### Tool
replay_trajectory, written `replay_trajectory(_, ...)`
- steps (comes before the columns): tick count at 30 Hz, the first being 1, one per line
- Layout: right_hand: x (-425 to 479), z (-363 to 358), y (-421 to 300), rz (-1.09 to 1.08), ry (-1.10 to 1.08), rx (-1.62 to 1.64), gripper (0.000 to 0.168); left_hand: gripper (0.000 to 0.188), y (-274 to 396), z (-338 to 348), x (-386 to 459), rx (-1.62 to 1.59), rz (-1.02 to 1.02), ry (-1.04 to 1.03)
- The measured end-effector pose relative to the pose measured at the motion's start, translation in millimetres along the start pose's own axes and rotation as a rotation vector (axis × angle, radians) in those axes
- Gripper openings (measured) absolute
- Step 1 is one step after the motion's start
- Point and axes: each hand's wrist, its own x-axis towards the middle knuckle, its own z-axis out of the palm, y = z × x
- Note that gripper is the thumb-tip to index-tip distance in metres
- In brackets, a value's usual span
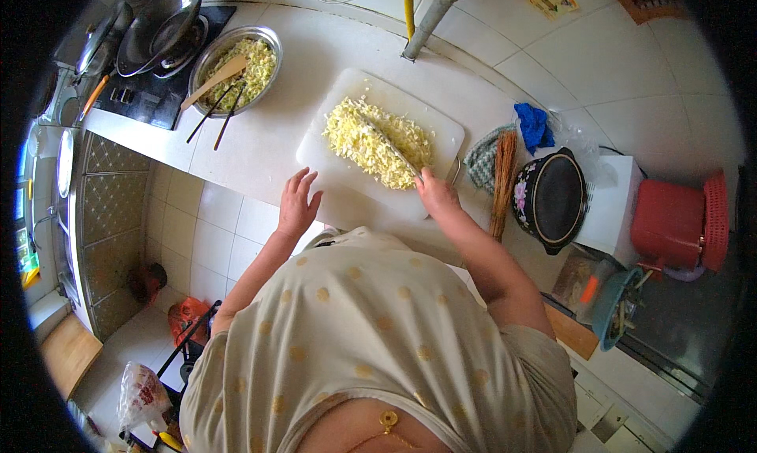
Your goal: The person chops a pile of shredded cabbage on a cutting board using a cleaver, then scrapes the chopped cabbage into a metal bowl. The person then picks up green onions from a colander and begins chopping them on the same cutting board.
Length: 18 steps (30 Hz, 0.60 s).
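My right hand (437, 194) grips the handle of a kitchen knife (390, 144), whose blade lies within a heap of finely chopped pale yellow-green cabbage (361, 139). Under the heap is a white plastic cutting board (440, 122) with a metal handle at its right end. Part of the blade is hidden by the cabbage. Close to the board's lower left corner, my left hand (300, 201) is empty, its fingers spread apart above the counter's front edge.
Left on the counter (307, 39), a steel bowl (278, 54) holds chopped vegetables, a wooden spatula (222, 79) and chopsticks (229, 119). Beyond it are a cooktop (157, 107) and a wok (183, 9). A brush of twigs (504, 181) and a lidded black pot (553, 199) stand right.
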Motion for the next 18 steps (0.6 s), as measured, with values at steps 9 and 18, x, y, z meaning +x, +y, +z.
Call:
replay_trajectory(9, -16, -45, 21, -0.241, 0.035, -0.003, 0.028, 0.043, 7, -3, 1, 0.012, 0.009, 0.037)
replay_trajectory(18, -3, -30, 76, -0.568, -0.178, -0.085, 0.025, 0.041, -3, -7, -24, 0.037, -0.172, 0.069)
